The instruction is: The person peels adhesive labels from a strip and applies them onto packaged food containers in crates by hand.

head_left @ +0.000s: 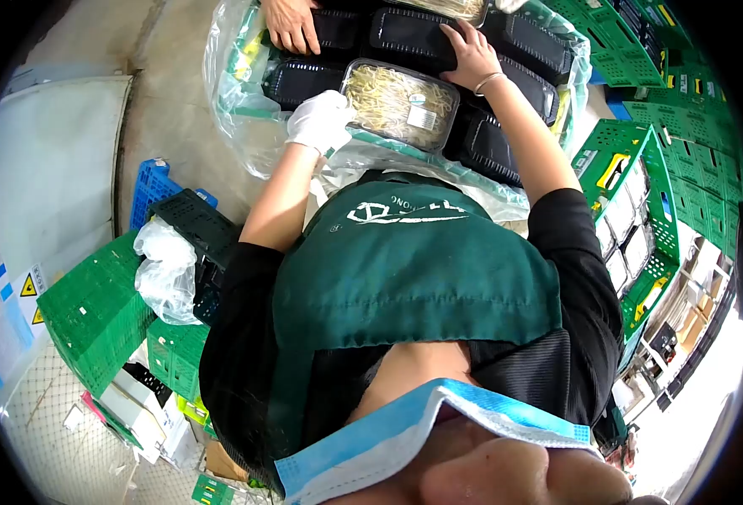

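A black plastic tray of bean sprouts [380,99], with clear film over it and a white label, lies face up among the trays. My left hand [318,123], in a white glove, has its fingers closed at the tray's left end. Bare and wearing a bracelet, my right hand [473,61] is spread, with its fingertips at the right end of a black tray [411,35] just behind the sprouts. More black trays [491,145] lie bottom up around it, in a crate lined with clear plastic [235,88].
Another person's hand [291,23] rests on a black tray at the far left. At the right stands a green crate [659,181] of packed trays, with more green crates [700,126] stacked behind. To the left are a green crate [94,311], a blue crate [151,187] and a plastic bag [168,269].
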